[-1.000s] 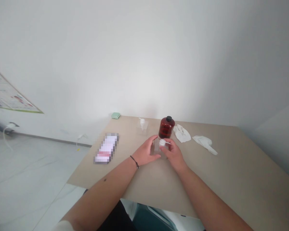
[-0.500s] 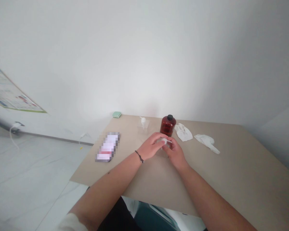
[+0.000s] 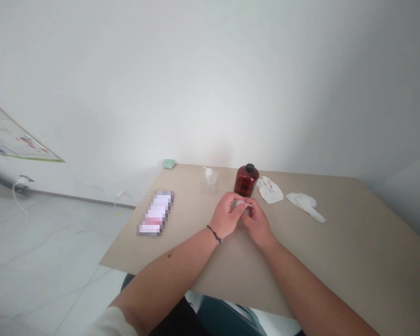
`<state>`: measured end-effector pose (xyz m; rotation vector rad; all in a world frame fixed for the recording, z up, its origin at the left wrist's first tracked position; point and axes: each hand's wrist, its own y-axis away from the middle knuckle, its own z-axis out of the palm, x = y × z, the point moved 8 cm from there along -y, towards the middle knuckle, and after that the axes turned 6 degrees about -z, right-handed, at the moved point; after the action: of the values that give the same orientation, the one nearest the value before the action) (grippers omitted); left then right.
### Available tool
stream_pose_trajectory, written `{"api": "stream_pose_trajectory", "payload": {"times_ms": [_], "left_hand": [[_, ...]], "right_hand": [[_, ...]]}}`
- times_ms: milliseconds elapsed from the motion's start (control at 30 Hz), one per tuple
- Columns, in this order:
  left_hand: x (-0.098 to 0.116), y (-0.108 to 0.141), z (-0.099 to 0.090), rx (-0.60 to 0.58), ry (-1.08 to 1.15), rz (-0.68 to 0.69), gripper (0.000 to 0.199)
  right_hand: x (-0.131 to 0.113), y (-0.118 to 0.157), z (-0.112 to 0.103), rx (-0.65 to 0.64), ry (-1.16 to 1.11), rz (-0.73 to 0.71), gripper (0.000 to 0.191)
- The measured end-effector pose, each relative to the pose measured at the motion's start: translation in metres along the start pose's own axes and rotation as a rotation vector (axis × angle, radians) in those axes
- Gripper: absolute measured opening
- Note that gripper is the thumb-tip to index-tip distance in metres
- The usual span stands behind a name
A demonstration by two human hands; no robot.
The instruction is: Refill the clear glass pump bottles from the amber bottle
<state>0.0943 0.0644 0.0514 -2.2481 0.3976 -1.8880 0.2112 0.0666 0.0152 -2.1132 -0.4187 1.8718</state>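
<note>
My left hand [image 3: 226, 215] and my right hand [image 3: 256, 223] meet in the middle of the beige table [image 3: 339, 247]. Between their fingers is a small clear container with a white top [image 3: 241, 204], its body mostly hidden. Both hands grip it, and a thin white tip sticks out to the right over my right fingers. Just beyond my hands stands a brown glass bottle with a black cap [image 3: 246, 181]. A black cord bracelet [image 3: 214, 234] circles my left wrist.
A clear pump bottle [image 3: 209, 182] stands at the back of the table, beside two crumpled white cloths [image 3: 269, 190]. A pixelated packet [image 3: 156, 213] lies left, and a small green case [image 3: 168, 164] sits at the far corner. The table's left edge drops to a pale floor.
My hands have closed together around the container, hiding most of its clear body. My left hand has moved to the right and over it.
</note>
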Motion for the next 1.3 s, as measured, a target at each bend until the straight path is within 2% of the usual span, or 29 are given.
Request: {"api": "stream_pose_trajectory", "payload": {"times_ms": [167,300,800,1067,1300], "left_hand": [[-0.001,0.0,-0.001,0.012,0.03,0.015,0.008],[-0.001,-0.001,-0.002,0.005,0.046,0.034,0.01],[-0.003,0.0,0.0,-0.013,0.06,0.03,0.011],[-0.002,0.002,-0.001,-0.02,0.082,0.04,0.013],[-0.002,0.001,-0.002,-0.034,0.18,0.054,0.014]], "right_hand": [[0.001,-0.001,-0.002,0.038,0.037,0.022,0.031],[0.001,-0.001,-0.002,0.063,0.011,0.029,0.022],[-0.011,0.001,-0.002,-0.028,0.163,-0.062,0.033],[-0.002,0.002,0.0,0.003,0.06,-0.052,0.04],[0.003,0.002,0.0,0.032,0.001,0.002,0.036]]}}
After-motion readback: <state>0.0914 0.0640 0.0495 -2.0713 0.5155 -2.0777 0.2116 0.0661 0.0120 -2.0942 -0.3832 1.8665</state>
